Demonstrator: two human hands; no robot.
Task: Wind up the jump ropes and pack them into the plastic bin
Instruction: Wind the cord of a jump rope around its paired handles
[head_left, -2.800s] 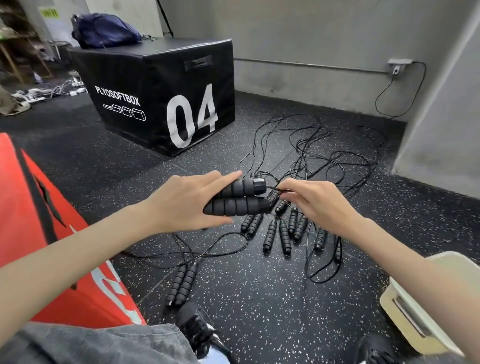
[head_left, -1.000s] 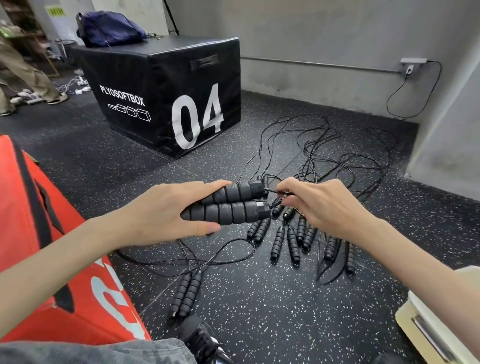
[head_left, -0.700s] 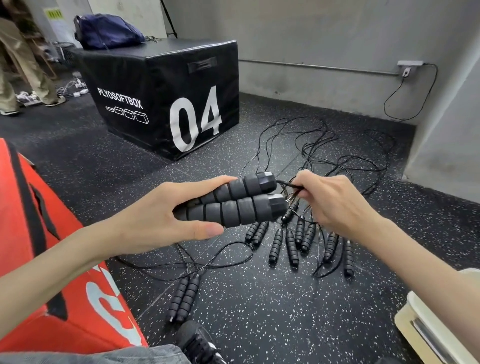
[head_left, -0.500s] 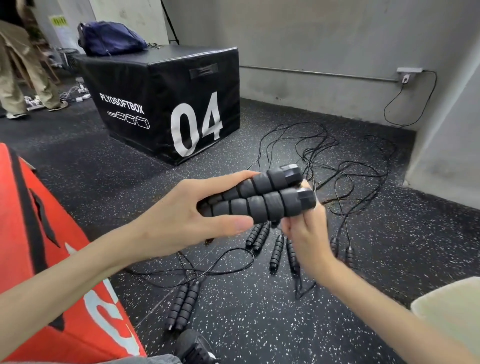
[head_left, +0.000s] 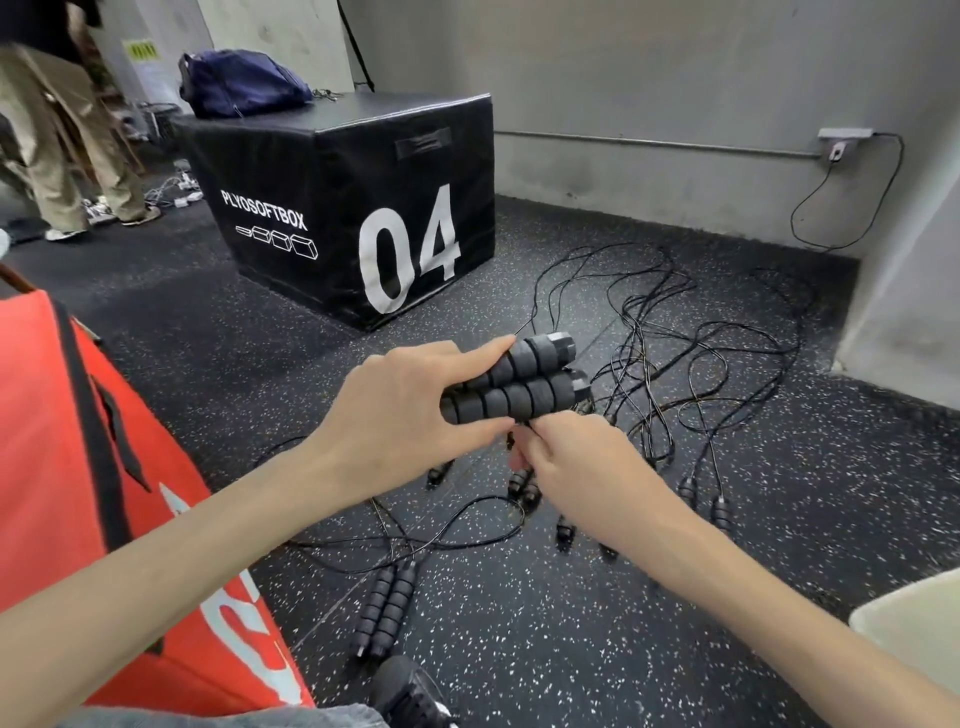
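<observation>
Two black foam jump-rope handles (head_left: 514, 387) are held side by side in the left hand (head_left: 410, 415), with the fingers curled over the upper handle and the thumb pressed along the lower one. The pair is raised above the speckled rubber floor (head_left: 545, 649), in front of the black plyo box (head_left: 358, 208) marked "04". The right hand (head_left: 582, 467) is placed just beneath the handles, its fingers curled in toward them; a thin black cord appears to be pinched there, though the grip itself is hidden by the fingers.

On the floor in front of the plyo box, a tangle of loose black cords (head_left: 675, 332) is spread out, and several more handles (head_left: 719, 512) are partly covered by the right forearm. Another pair of handles (head_left: 384, 608) is laid together nearer the viewer than the box, beside a black shoe (head_left: 410, 691). A corner of the pale plastic bin (head_left: 914, 629) is seen at the lower right edge, well apart from the plyo box. A red plyo box (head_left: 78, 467) is set to its left. A dark blue bag (head_left: 239, 85) is rested on top of the black box, and a person's legs (head_left: 57, 140) are seen beyond it.
</observation>
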